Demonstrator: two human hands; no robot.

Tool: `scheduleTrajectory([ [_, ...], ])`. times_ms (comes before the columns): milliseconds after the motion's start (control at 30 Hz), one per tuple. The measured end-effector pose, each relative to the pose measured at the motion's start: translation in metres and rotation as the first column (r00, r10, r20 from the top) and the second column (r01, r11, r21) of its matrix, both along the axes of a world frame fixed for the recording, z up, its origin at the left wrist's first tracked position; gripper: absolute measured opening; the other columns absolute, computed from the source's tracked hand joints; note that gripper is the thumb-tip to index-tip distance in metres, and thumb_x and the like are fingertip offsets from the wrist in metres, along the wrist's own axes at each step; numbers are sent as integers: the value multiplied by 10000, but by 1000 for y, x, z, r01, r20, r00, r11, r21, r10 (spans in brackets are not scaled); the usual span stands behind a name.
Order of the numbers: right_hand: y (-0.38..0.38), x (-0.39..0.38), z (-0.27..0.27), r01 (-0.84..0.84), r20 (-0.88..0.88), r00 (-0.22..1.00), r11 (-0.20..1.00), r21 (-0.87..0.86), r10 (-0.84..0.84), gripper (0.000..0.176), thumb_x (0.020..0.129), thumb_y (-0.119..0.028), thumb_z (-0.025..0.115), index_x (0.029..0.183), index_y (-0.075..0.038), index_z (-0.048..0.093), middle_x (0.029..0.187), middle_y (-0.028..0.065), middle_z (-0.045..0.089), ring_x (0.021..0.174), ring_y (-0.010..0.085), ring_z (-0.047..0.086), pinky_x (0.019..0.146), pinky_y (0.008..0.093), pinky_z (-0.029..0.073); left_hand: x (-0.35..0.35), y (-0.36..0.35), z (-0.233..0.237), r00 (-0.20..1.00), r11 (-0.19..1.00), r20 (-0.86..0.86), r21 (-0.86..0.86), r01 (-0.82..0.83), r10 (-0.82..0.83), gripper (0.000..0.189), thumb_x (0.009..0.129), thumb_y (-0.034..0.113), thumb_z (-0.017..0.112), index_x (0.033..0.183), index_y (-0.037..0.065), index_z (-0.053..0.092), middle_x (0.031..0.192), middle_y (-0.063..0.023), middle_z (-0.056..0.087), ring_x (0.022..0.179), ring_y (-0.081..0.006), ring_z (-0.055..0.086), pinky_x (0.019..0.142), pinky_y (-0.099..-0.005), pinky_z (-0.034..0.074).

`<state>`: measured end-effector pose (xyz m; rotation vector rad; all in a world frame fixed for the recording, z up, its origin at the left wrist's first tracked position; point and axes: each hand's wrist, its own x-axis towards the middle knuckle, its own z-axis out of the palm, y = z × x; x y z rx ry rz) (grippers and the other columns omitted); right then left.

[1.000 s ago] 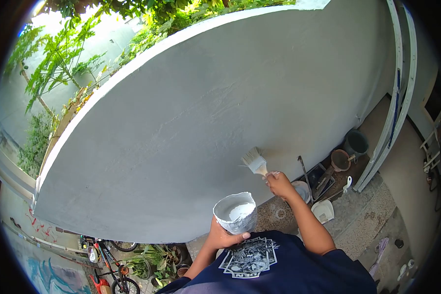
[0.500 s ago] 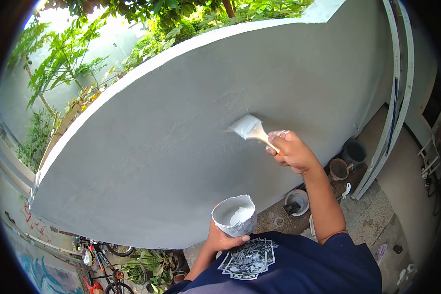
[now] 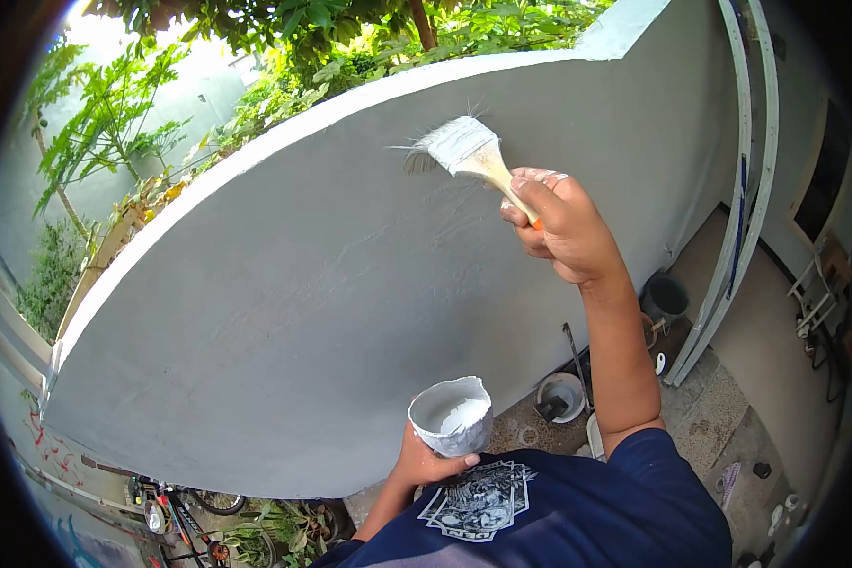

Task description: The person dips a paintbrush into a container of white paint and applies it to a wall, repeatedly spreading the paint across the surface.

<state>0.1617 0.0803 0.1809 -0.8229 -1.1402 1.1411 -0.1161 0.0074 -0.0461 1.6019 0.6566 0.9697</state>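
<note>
My right hand (image 3: 556,216) is closed around the pale wooden handle of a wide paintbrush (image 3: 483,161), raised in front of the upper part of a grey wall (image 3: 284,284). White paint coats the brush near its ferrule, and some bristles splay out to the left. Paint specks mark my fingers. Low in front of my chest, my left hand (image 3: 435,462) grips a paint-smeared grey cup (image 3: 452,417) with an uneven rim. White paint shows inside it.
The wall has a white top edge (image 3: 350,99), with leafy plants behind. Pale upright rails (image 3: 740,189) stand at right. On the ground are a dark bucket (image 3: 665,295) and a paint-stained basin (image 3: 563,393). A bicycle (image 3: 194,525) and potted plants (image 3: 275,530) are at lower left.
My right hand has lifted the paintbrush from the middle of the wall up towards its top edge, and the bristles now splay. My left hand keeps the cup nearly where it was.
</note>
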Motion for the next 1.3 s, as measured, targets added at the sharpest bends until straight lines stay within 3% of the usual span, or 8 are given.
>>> scheduleTrajectory([
  [500, -7, -17, 30, 156, -61, 987, 981, 112, -150, 277, 1018, -205, 510, 1115, 49, 564, 768, 31, 523, 447, -10, 296, 388, 188, 214, -51, 27, 16, 980, 981, 31, 2, 196, -196, 1053, 619, 264, 960, 1425, -13, 342, 1371, -183, 529, 1305, -282, 525, 1117, -433, 389],
  [733, -23, 1, 32, 319, -203, 936, 936, 147, -288, 320, 1028, -220, 491, 1181, 45, 587, 717, -15, 472, 430, -4, 280, 373, 187, 202, -76, 41, 19, 945, 945, 23, 3, 328, -328, 1045, 632, 250, 957, 1433, -7, 338, 1386, -185, 517, 1321, -282, 507, 1126, -438, 375],
  [833, -26, -5, 27, 413, -116, 910, 895, 170, -398, 370, 1048, -301, 512, 1181, 36, 589, 694, -20, 463, 440, -4, 299, 377, 180, 209, -85, 45, 15, 934, 934, 51, -11, 356, -355, 1051, 633, 251, 961, 1437, -6, 336, 1393, -185, 510, 1329, -281, 499, 1128, -439, 370],
  [867, -25, -11, 28, 448, -62, 894, 878, 168, -444, 404, 1056, -388, 527, 1098, 8, 598, 662, -28, 448, 442, 10, 318, 386, 188, 227, -87, 47, 14, 932, 933, 60, -32, 359, -357, 1055, 633, 253, 963, 1439, -7, 334, 1396, -185, 507, 1332, -280, 495, 1129, -439, 368],
  [1000, -2, -29, 23, 461, 46, 882, 879, 123, -469, 396, 1052, -432, 538, 926, -58, 567, 619, -44, 429, 449, 48, 364, 415, 207, 267, -95, 55, 10, 911, 911, 41, -27, 411, -409, 1056, 639, 254, 964, 1440, -10, 330, 1394, -187, 508, 1331, -281, 496, 1132, -441, 365],
  [1067, 4, -50, 20, 378, 197, 900, 921, 98, -390, 431, 1052, -451, 531, 866, -65, 579, 626, -43, 447, 481, 43, 374, 444, 215, 286, -104, 60, 12, 894, 894, 16, -10, 449, -449, 1055, 644, 254, 963, 1442, -12, 326, 1394, -193, 508, 1332, -283, 496, 1132, -440, 365],
  [1133, 15, -92, 3, 410, 405, 807, 901, 142, -431, 470, 1054, -455, 530, 791, -67, 563, 626, -46, 455, 522, 33, 370, 482, 224, 303, -106, 62, 11, 891, 891, 32, -22, 453, -452, 1057, 644, 254, 964, 1442, -13, 325, 1393, -196, 508, 1333, -284, 496, 1132, -440, 365],
  [1300, 17, -85, -10, 535, 378, 738, 827, 176, -558, 475, 1058, -431, 533, 769, -55, 543, 629, -49, 447, 577, 36, 386, 532, 226, 326, -118, 62, 8, 915, 914, 40, -32, 403, -402, 1057, 644, 259, 966, 1439, -14, 326, 1389, -202, 507, 1332, -288, 499, 1134, -446, 369],
])
